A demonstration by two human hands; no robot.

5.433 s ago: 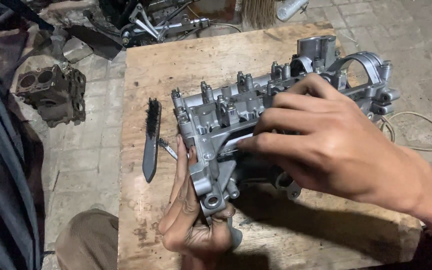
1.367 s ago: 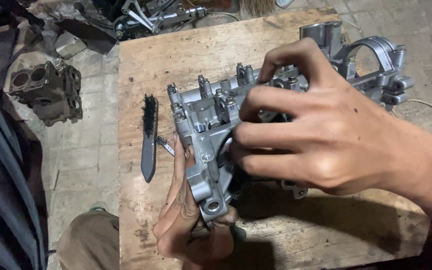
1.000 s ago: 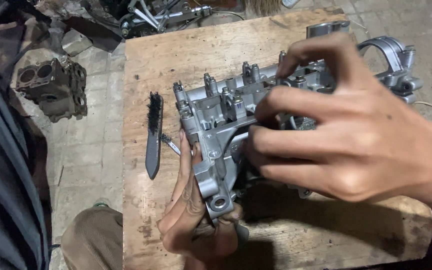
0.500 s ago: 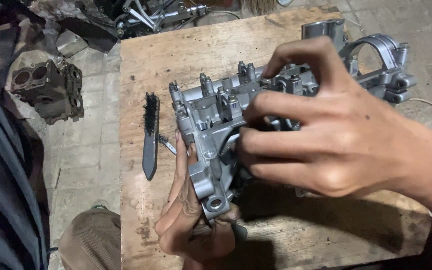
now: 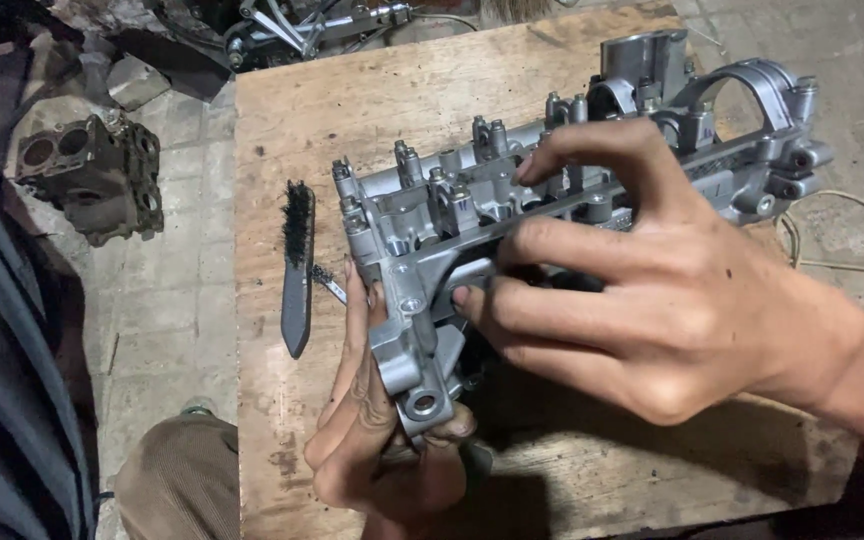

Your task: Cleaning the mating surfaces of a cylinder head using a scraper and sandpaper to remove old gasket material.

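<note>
A grey cast-aluminium engine cylinder head (image 5: 432,225) lies across a wooden board (image 5: 392,90). My left hand (image 5: 372,440) cups its near end from below, thumb against a bolt boss. My right hand (image 5: 652,290) rests on top of the casting, its fingers spread over the middle and pressing into recesses between the cam bearing posts. Whether the fingers pinch a small part is hidden.
A black-bristled brush (image 5: 297,265) lies on the board left of the casting, with a small metal piece (image 5: 330,285) beside it. On the paved floor at left sits another dark engine block (image 5: 87,175). Metal parts (image 5: 302,20) lie beyond the board; a wire loop (image 5: 842,235) at right.
My right hand's fingers have shifted slightly over the casting's top, index finger now reaching further along the posts. The left hand and the casting stay put.
</note>
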